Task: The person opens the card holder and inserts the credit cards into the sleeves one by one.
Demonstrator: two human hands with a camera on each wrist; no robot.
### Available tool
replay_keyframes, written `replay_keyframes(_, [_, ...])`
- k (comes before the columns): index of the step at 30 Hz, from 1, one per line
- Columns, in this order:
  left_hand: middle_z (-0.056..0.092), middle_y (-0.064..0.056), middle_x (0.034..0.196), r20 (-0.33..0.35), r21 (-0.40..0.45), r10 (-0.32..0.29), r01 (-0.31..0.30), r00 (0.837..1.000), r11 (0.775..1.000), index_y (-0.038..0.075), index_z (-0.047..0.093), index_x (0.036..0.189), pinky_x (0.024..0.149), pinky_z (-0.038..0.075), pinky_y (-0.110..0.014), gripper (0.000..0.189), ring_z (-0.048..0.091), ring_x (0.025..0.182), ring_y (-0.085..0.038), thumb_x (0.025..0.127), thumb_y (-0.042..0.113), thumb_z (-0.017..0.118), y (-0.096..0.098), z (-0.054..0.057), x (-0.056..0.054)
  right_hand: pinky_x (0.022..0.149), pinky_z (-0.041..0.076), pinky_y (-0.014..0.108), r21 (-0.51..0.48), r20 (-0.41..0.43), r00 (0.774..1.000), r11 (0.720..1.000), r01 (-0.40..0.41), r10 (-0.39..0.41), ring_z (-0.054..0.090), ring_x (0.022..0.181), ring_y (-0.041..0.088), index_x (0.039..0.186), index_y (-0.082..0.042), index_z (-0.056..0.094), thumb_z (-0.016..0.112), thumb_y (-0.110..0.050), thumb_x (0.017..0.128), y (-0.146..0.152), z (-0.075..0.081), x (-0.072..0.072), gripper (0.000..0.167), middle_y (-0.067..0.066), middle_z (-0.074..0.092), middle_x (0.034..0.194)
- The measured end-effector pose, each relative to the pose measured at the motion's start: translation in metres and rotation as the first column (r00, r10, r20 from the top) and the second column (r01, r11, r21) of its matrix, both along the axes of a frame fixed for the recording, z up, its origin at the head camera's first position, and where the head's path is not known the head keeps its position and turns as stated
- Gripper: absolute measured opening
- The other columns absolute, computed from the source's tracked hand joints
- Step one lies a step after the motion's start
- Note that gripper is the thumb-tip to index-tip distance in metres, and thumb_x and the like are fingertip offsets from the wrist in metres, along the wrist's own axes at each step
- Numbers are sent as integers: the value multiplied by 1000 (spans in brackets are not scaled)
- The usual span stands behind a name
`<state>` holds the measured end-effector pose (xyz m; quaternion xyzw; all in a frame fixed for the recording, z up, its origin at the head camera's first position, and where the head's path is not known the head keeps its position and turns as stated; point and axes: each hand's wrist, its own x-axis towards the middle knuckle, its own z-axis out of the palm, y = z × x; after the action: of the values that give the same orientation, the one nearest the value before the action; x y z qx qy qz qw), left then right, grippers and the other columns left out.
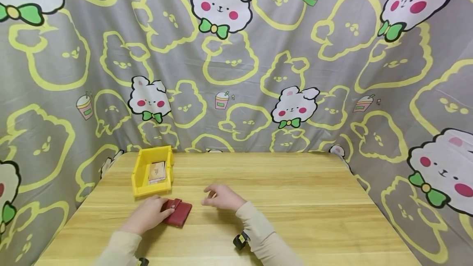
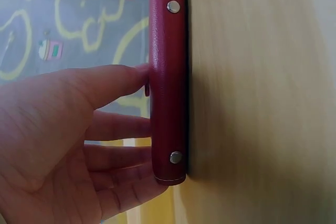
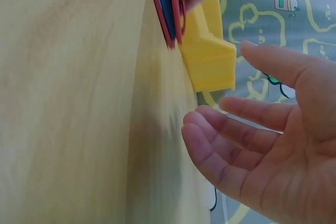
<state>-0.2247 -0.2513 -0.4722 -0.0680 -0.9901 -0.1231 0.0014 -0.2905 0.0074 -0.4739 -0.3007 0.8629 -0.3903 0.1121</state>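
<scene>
A small red leather wallet (image 1: 181, 215) with a snap strap lies flat on the table. My left hand (image 1: 148, 214) holds it at its left side, the thumb on its upper face near the snap. In the left wrist view, the wallet's spine (image 2: 169, 87) shows white stitching and two silver studs; some fingertips are hidden behind it. My right hand (image 1: 223, 197) hovers to the right of the wallet, apart from it, its fingers loosely bent around nothing. The right wrist view shows the wallet's dark inside between its red covers (image 3: 177, 11).
A yellow open-front bin (image 1: 142, 188) stands behind the wallet, at the table's back left. Cards (image 1: 157, 171) lie inside it. The wooden table (image 1: 295, 200) meets a patterned curtain (image 1: 244, 60) at the back and sides.
</scene>
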Motion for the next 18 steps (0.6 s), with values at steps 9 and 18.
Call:
replay_keyframes(9, [65,-8,88,-51,8,-45,45,998,999,4,71,102,77,52,-43,33,59,80,-17,86,32,73,27,-1,-12,74,49,18,102,-25,1000,995,-2,5,58,79,4,123,-3,64,79,-31,79,-10,-2,3,55,6,70,96])
replay_keyframes(18, [64,-7,86,-88,14,-54,55,995,998,2,71,104,77,53,-41,35,58,78,-16,84,31,74,37,-5,-16,75,50,20,145,-21,1000,989,10,-7,61,82,8,122,-1,64,82,-25,76,-19,-5,6,55,7,71,97])
